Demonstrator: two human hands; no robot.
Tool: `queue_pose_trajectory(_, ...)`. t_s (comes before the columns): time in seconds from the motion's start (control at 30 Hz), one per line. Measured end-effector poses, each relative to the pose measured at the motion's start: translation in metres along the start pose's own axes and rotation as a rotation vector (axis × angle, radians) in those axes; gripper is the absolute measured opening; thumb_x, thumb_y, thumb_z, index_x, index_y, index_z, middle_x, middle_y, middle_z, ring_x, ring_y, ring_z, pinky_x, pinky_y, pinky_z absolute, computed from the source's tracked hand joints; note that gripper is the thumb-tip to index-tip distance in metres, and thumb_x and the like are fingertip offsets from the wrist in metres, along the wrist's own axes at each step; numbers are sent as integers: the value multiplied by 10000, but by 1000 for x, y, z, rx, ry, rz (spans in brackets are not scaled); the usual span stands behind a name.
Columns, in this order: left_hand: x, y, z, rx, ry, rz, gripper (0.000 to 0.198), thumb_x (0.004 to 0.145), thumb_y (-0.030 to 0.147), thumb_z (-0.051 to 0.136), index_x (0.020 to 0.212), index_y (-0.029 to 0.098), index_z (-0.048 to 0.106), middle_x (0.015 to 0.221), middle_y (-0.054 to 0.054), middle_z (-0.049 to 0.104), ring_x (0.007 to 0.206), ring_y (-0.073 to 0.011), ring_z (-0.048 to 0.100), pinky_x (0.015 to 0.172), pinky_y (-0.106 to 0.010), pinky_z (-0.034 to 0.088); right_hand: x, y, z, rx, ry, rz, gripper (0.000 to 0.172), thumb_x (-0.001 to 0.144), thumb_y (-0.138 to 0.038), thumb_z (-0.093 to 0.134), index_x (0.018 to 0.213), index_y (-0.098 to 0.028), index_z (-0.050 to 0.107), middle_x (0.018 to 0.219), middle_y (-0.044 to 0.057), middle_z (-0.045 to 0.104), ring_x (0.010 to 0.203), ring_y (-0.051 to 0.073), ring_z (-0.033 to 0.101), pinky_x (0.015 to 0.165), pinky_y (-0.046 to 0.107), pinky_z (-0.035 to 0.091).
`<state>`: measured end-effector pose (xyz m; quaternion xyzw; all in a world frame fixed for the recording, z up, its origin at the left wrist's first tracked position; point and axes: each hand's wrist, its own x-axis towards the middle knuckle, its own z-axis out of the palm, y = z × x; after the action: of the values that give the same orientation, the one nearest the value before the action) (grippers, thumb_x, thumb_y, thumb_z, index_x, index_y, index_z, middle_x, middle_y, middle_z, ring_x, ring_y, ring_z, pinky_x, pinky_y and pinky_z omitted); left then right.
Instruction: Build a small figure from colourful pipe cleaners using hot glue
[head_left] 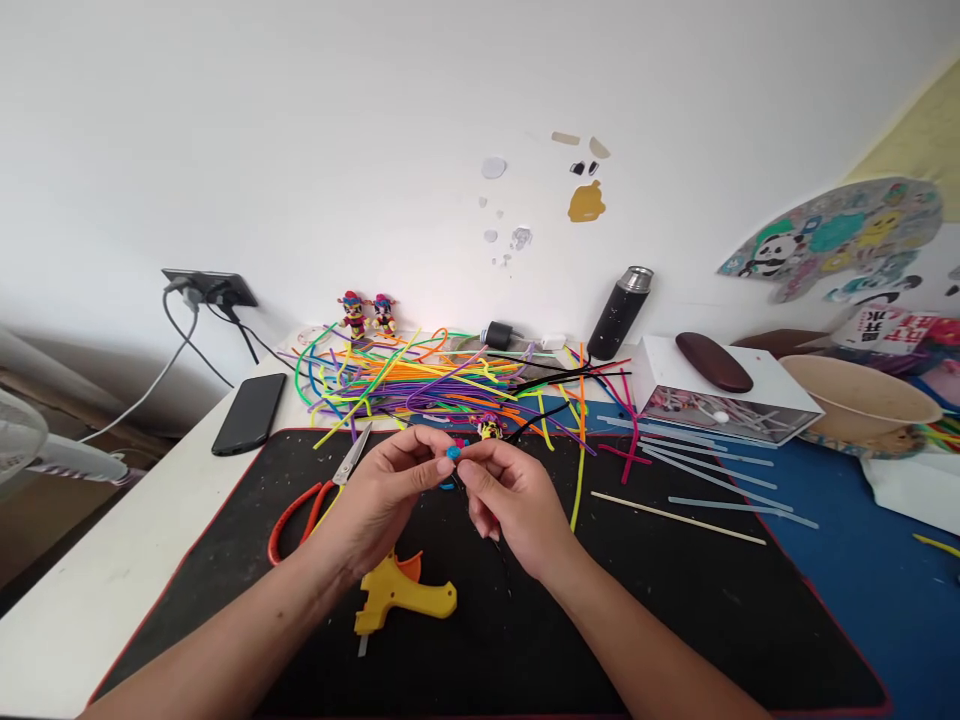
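Note:
Between my left hand [394, 485] and my right hand [517, 500], a small blue coil [453, 453] is pinched by the fingertips, probably wound pipe cleaner. Both hands hover over a black mat [637, 620]. A small yellow-and-black figure [490, 428] shows just beyond my right fingers. Under my left forearm lies a pair of red-handled scissors [319, 500], partly covered. Nearer to me, a yellow glue gun [409, 590] rests on its side with its front end hidden by my left arm. A thin dark strand hangs below my right hand.
A heap of coloured pipe cleaners [427, 385] spreads along the wall, with two small dolls [367, 314] behind it. A phone [250, 412] lies left. To the right are glue sticks [720, 470], a wooden stick [679, 517], a black thermos [621, 312], a white box [720, 390] and a bowl [855, 390].

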<state>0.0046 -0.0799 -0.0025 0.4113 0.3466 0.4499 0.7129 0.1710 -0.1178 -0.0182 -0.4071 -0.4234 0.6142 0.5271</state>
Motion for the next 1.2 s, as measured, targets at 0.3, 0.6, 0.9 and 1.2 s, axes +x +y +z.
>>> queue_pose_trajectory(0.3,2,-8,3,157,-23,45,274,734,373,959,884,206,802,835,-17,695,805,-154,596,759,-256,492,-1,4,-7,75,23,0,389,846,-519,816,977,-180,678,480,-99,529,349,73,435,346,180,275)
queue_pose_trajectory(0.6,-3,-3,0,545,-67,253,186,919,393,794,992,223,790,982,-54,754,920,-216,678,853,-322,532,-1,7,-13,104,17,35,385,839,-510,823,968,-175,683,492,-92,541,349,72,432,340,182,264)
queue_pose_trajectory(0.9,-2,-7,1,569,-40,333,117,929,348,786,919,231,789,897,-31,730,863,-193,665,807,-292,520,-2,10,-15,151,10,66,367,846,-504,824,975,-179,710,508,-88,537,359,74,442,349,189,256)
queue_pose_trajectory(1.2,-4,-9,6,635,-51,354,112,940,332,765,899,227,775,866,-37,729,840,-201,662,797,-304,519,-4,13,-17,200,-7,82,369,848,-505,830,968,-185,689,506,-90,537,353,73,440,348,189,243)
